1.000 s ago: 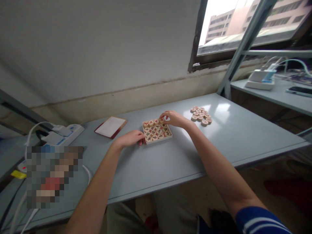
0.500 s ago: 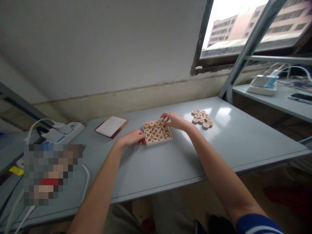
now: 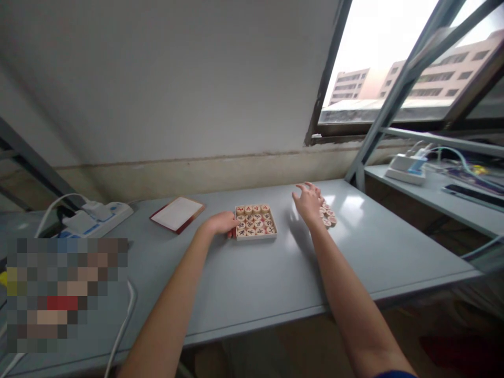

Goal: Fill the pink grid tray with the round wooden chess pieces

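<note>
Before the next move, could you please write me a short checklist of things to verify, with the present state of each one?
1. Left hand at the box's left edge: ok.
2. Right hand open: ok.
3. Right hand clear of the loose pieces: cannot tell, it overlaps them in view.
4. All loose pieces visible: not ok, the right hand hides some.
5. Red-edged panel apart from the box: ok.

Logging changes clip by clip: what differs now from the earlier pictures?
The right hand has let go of the red-marked piece at the far right corner of the box and moved right to the loose pieces, partly hiding them. The left hand stayed at the box's left edge; the flat white-and-red item stayed lying to the left.
</note>
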`<state>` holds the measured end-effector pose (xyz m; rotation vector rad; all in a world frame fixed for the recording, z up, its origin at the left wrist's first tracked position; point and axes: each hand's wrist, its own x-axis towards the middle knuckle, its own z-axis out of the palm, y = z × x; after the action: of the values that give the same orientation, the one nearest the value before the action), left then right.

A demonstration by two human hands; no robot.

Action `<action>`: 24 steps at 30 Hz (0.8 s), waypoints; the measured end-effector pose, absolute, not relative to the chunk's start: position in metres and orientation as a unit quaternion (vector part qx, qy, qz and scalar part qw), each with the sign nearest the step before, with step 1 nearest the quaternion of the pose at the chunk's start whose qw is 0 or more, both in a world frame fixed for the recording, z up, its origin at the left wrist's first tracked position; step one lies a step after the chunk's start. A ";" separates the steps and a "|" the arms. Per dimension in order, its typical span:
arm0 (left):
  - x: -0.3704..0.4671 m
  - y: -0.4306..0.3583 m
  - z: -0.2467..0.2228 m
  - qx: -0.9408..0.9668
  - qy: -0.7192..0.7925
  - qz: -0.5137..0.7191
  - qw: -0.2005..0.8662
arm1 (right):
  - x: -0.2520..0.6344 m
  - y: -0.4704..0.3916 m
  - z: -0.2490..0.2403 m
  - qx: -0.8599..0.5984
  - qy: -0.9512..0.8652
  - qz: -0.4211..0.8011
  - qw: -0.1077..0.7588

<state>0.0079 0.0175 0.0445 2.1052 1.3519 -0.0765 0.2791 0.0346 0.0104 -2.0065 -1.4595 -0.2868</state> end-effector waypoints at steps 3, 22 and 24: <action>0.017 0.021 0.034 0.802 0.527 0.014 0.282 | 0.289 0.037 -0.005 -0.821 -0.495 -0.117 0.260; 0.021 0.005 0.015 0.806 0.569 0.109 0.119 | 0.245 0.038 0.006 -0.659 -0.674 -0.022 0.333; 0.021 0.004 0.017 0.802 0.575 0.105 0.123 | 0.237 0.038 0.010 -0.603 -0.696 0.017 0.390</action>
<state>0.0208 0.0039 0.0171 2.3392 1.6762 0.3075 0.2370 0.0375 0.0103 -1.5314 -1.7694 0.0439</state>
